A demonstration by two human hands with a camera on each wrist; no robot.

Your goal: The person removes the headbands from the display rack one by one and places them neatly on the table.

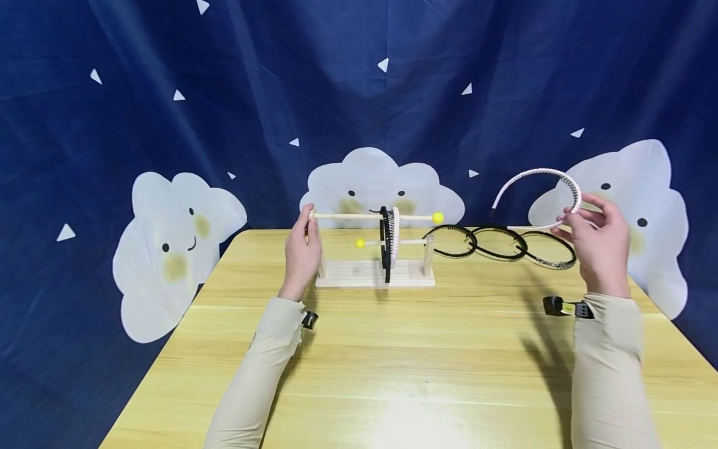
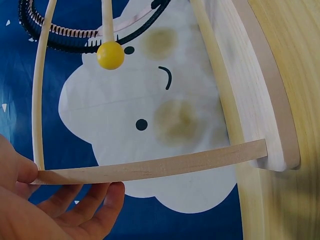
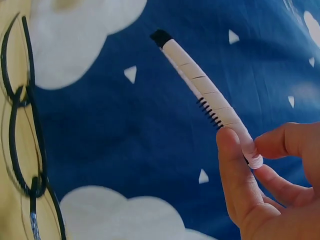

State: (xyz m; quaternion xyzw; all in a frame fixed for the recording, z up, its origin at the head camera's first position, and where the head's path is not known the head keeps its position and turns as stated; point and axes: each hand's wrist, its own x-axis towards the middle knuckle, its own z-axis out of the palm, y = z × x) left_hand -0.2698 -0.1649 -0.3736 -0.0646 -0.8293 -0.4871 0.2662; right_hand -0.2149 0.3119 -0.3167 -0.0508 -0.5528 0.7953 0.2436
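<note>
At the right in the head view, my right hand (image 1: 606,246) pinches a pale pink toothed headband (image 1: 541,171) by its side, held up above the table. The right wrist view shows thumb and fingers on the band (image 3: 200,82), whose near tip is black. My left hand (image 1: 301,255) grips the top of the left post (image 2: 150,169) of a wooden rack (image 1: 348,275). On the rack's upper rod (image 1: 348,216) hang a black headband (image 1: 386,249) and a pale pink headband (image 1: 395,240) side by side. A yellow ball (image 1: 438,217) caps that rod's right end.
Three black headbands (image 1: 501,257) lie overlapping in a row on the wooden table (image 1: 449,349), right of the rack. The rack's lower rod ends in another yellow ball (image 1: 360,243). Behind the table hangs a blue curtain (image 1: 336,81) with white clouds.
</note>
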